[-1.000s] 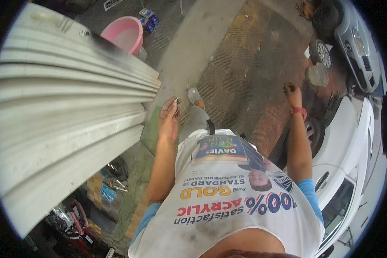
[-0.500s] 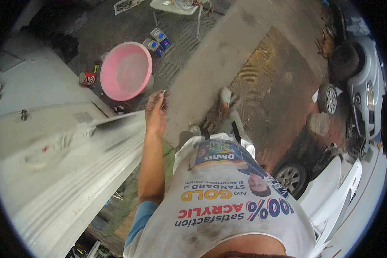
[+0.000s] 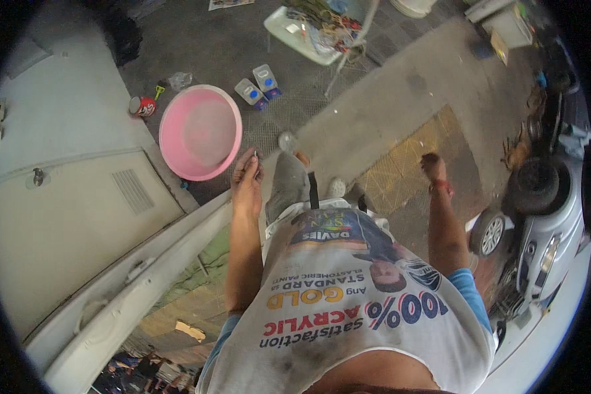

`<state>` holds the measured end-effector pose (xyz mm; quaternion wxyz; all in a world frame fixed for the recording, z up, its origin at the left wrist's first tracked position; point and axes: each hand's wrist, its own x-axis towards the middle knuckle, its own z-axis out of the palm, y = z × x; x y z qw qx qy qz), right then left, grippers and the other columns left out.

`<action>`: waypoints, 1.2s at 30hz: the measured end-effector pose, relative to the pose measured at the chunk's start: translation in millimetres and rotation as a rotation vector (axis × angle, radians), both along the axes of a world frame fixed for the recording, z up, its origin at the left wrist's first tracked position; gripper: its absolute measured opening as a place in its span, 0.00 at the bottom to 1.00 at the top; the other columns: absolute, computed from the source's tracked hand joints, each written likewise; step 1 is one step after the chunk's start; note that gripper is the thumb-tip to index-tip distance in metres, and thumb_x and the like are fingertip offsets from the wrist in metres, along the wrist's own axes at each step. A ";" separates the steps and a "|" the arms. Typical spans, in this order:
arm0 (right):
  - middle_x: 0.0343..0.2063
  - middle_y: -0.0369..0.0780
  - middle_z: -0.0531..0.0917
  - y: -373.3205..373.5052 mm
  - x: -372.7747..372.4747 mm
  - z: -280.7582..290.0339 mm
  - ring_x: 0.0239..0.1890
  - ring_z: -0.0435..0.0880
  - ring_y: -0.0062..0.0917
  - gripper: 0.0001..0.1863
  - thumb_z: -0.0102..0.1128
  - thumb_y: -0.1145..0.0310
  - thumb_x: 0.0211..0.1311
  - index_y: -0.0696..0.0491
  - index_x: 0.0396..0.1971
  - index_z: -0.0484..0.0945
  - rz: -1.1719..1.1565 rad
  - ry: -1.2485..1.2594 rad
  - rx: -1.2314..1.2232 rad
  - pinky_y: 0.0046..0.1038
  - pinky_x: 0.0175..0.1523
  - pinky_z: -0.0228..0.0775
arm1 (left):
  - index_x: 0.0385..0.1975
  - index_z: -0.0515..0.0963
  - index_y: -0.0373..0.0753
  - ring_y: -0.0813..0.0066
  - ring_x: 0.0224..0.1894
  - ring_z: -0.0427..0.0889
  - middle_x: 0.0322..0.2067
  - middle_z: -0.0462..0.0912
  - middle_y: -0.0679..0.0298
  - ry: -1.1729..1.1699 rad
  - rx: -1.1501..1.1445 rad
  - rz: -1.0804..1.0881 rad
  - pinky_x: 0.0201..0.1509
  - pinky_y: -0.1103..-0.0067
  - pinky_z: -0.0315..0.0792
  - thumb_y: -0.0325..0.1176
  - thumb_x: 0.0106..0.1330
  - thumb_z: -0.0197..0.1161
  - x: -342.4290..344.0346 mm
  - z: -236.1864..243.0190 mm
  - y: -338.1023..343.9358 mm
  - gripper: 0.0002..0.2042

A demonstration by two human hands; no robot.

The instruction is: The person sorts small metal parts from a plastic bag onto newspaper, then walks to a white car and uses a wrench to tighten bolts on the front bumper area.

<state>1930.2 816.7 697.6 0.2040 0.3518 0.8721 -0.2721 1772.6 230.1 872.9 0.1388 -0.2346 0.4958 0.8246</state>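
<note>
My left hand (image 3: 247, 176) is raised in front of me, its fingers pinched together on a small pale stick-like thing whose kind I cannot make out. Just beyond it stands a pink basin (image 3: 201, 132), apart from the hand. Out to the right, my right hand (image 3: 433, 168) hangs over the floor with curled fingers and a red band at the wrist. Whether anything is inside that fist is hidden. Neither hand touches anything around it.
Two clear containers with blue caps (image 3: 257, 87) stand beyond the basin. A red can (image 3: 142, 106) sits left of it. Farther off is a cluttered pale chair (image 3: 295, 33). A white panel (image 3: 144, 276) runs along my left; a loose wheel (image 3: 488, 232) and a silver car (image 3: 542, 262) are at right.
My right hand and forearm have come into view on the right. The left hand stays raised with its fingers pinched. My view has shifted, my legs have stepped, and the white panel is lower.
</note>
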 end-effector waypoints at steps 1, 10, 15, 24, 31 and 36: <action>0.44 0.36 0.88 25.1 -36.1 4.3 0.46 0.87 0.26 0.10 0.61 0.69 0.64 0.52 0.42 0.86 0.346 0.091 0.213 0.31 0.47 0.79 | 0.57 0.77 0.41 0.81 0.47 0.77 0.49 0.80 0.68 0.008 0.038 -0.002 0.54 0.82 0.69 0.29 0.69 0.66 -21.0 -11.7 -1.5 0.17; 0.30 0.40 0.89 -105.2 -323.9 38.3 0.30 0.86 0.23 0.11 0.57 0.78 0.58 0.56 0.40 0.84 0.041 0.373 -0.275 0.27 0.35 0.78 | 0.58 0.76 0.36 0.77 0.54 0.79 0.48 0.82 0.65 -0.036 0.055 0.181 0.56 0.81 0.70 0.29 0.70 0.65 -229.8 -40.4 -46.8 0.17; 0.29 0.40 0.88 -134.3 -402.4 30.1 0.30 0.86 0.22 0.11 0.57 0.77 0.58 0.57 0.39 0.84 -0.005 0.338 -0.358 0.25 0.35 0.77 | 0.57 0.77 0.37 0.79 0.53 0.78 0.51 0.81 0.65 0.148 0.003 0.204 0.57 0.82 0.68 0.31 0.70 0.66 -336.3 -5.6 -90.5 0.17; 0.34 0.42 0.88 -156.1 -578.8 75.9 0.32 0.86 0.28 0.12 0.62 0.75 0.58 0.57 0.43 0.83 0.330 0.443 0.075 0.31 0.38 0.77 | 0.61 0.75 0.41 0.81 0.49 0.75 0.50 0.79 0.69 0.111 0.013 0.378 0.56 0.80 0.68 0.31 0.70 0.65 -435.5 -8.0 -138.3 0.19; 0.43 0.45 0.87 -287.6 -820.4 111.0 0.40 0.85 0.28 0.12 0.58 0.74 0.67 0.60 0.48 0.79 0.667 0.658 -0.200 0.31 0.48 0.76 | 0.48 0.79 0.38 0.80 0.43 0.77 0.44 0.81 0.67 0.114 -0.413 0.334 0.50 0.80 0.71 0.30 0.70 0.64 -517.9 -28.0 -127.9 0.10; 0.37 0.50 0.86 -437.8 -992.4 92.7 0.39 0.87 0.42 0.12 0.63 0.65 0.65 0.57 0.42 0.82 0.935 0.297 -0.518 0.38 0.48 0.77 | 0.44 0.82 0.34 0.75 0.44 0.79 0.39 0.84 0.63 -0.073 -0.629 0.163 0.51 0.77 0.72 0.30 0.68 0.66 -690.9 -45.6 -103.7 0.09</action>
